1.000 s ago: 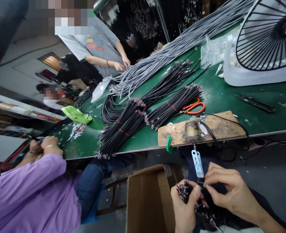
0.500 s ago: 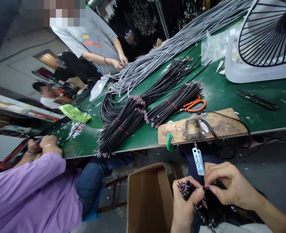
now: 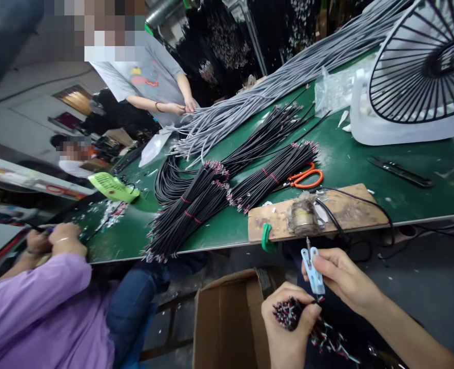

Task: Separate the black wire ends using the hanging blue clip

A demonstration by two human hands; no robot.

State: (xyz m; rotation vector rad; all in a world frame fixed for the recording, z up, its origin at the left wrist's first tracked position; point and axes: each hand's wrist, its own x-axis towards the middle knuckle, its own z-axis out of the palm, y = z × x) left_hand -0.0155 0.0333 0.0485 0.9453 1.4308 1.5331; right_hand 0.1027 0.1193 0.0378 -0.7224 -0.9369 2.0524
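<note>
The right hand (image 3: pixel 350 284) is closed with thumb and fingers on the blue clip (image 3: pixel 312 271), pinching it near its spread upper arms. At seven o'clock from the clip, the left hand (image 3: pixel 288 346) is clamped around a bundle of black wires (image 3: pixel 287 312), their stripped red and white ends bunched above the fist; more loose ends trail below the thumb. One coloured wire end lies at the clip's lower tip, by the left thumb; whether the clip bites it, I cannot tell.

At twelve o'clock from the clip, a thin shaft leads up to a grimy motor (image 3: pixel 302 218) on a wooden board (image 3: pixel 355 205), with a green clamp (image 3: pixel 267 238) at the board's near left edge. Beyond the motor, still at twelve, lie orange-handled scissors (image 3: pixel 307 177); black snips (image 3: pixel 399 171) lie between one and two, and a fan (image 3: pixel 422 66) stands at one.

A cardboard box (image 3: pixel 230 318) sits at eight. Tied black wire bundles (image 3: pixel 188 210) lie on the green table (image 3: pixel 346 159) at ten, grey cables (image 3: pixel 250 110) at eleven. A co-worker in a purple sleeve (image 3: pixel 53 287) is at nine.
</note>
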